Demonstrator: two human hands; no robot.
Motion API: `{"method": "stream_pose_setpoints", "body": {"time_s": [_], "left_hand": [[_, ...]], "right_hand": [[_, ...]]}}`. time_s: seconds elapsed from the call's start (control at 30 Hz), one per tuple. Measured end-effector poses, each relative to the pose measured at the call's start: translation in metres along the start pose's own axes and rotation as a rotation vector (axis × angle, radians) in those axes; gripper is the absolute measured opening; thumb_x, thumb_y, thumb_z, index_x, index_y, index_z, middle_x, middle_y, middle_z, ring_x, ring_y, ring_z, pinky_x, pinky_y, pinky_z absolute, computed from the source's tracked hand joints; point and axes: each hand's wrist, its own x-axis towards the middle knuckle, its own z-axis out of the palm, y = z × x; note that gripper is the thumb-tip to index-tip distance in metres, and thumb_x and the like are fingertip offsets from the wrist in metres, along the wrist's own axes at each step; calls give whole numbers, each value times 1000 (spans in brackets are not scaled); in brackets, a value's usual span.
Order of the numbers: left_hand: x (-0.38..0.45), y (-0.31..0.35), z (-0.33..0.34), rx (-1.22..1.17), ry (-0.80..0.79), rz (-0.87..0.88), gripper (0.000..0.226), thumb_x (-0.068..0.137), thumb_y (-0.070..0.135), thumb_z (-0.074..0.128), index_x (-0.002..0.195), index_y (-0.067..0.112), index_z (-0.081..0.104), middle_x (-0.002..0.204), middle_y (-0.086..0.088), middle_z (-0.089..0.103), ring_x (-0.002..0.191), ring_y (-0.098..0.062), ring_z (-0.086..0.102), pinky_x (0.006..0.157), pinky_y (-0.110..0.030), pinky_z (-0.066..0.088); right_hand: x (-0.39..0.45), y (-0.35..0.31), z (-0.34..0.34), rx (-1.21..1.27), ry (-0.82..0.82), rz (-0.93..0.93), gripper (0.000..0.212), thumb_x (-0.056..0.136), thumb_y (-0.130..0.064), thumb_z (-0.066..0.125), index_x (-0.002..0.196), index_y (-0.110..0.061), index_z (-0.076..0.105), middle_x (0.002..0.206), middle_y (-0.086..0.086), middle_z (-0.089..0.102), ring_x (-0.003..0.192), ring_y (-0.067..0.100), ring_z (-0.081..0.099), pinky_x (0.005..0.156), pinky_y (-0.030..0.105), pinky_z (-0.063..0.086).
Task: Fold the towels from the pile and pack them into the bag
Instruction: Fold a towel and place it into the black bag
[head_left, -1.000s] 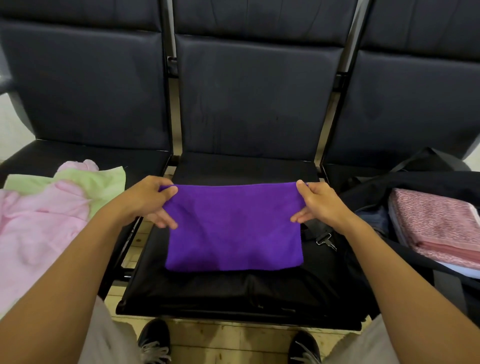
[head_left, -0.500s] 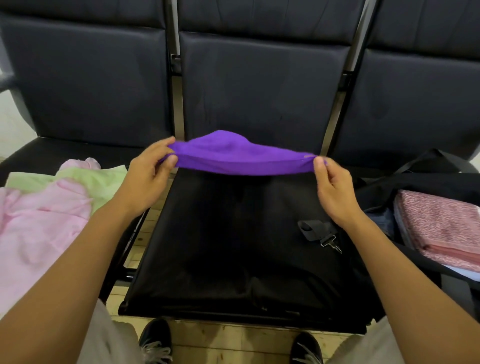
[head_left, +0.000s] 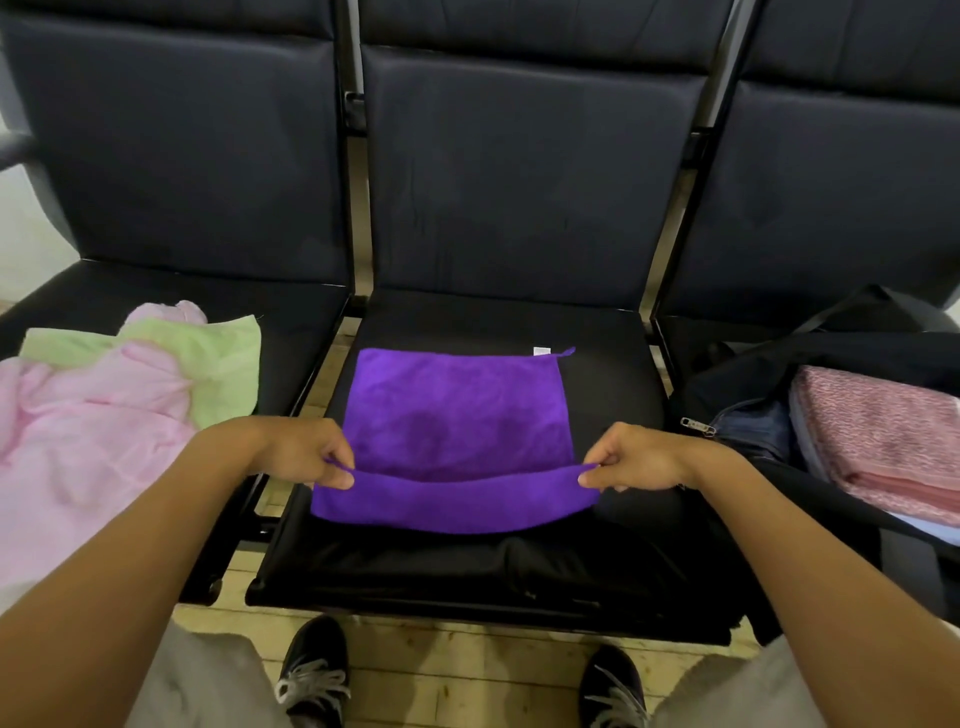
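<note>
**Near edge of the purple towel lifted at both corners, ready to fold away**

Head view: The purple towel (head_left: 457, 415) lies spread on the middle seat (head_left: 613, 364) of a row of dark chairs, its far edge towards the seat's back edge, with a small white tag at the far right corner. Its near edge is raised off the cushion and sags in a shallow curve between the two hands. The left hand (head_left: 306, 452) pinches the near left corner between thumb and curled fingers; the right hand (head_left: 628, 457) pinches the near right corner the same way. Both grips are closed on cloth, none of the fingers spread.

The relation that matters: the towel's body lies straight ahead of the fingers, away from the person, and the held edge runs left to right across the seat. Each hand is equally close to its own corner, so neither leads. The likely fold carries this near edge forward to meet the far edge, and that calls for both corners to travel level so the edges line up.

On the left seat (head_left: 301, 317) sits the pile (head_left: 104, 410) of unfolded pink and pale green towels, reaching its front edge. On the right seat the dark bag (head_left: 737, 384) stands unzipped, with a folded pink patterned towel (head_left: 883, 431) already lying inside.
</note>
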Motion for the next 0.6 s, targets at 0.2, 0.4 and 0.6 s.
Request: {"method": "stream_pose_setpoints", "body": {"time_s": [0.2, 0.4, 0.6], "left_hand": [[-11, -2, 11, -38, -69, -14, 22, 96, 21, 59, 78, 27, 70, 67, 20, 66, 68, 5, 60, 70, -15, 44], [-22, -6, 21, -64, -73, -78, 22, 100, 19, 53, 88, 18, 70, 85, 5, 72, 83, -5, 67, 78, -18, 52], [-24, -16, 21, -43, -47, -114, 26, 102, 17, 48, 101, 4, 70, 99, -15, 74, 87, -11, 71, 85, -23, 54]], "right_hand": [[-6, -3, 4, 52, -107, 58, 14, 91, -21, 70, 102, -15, 77, 104, 4, 76, 107, 21, 68, 100, 30, 52], [-6, -6, 11, 86, -211, 129, 14, 96, -19, 63, 105, -15, 73, 107, 8, 75, 105, 19, 70, 94, 26, 54], [-3, -11, 16, 9, -156, 129, 15, 101, -20, 55, 93, -23, 68, 97, -2, 72, 90, 6, 69, 86, 21, 54]]}}
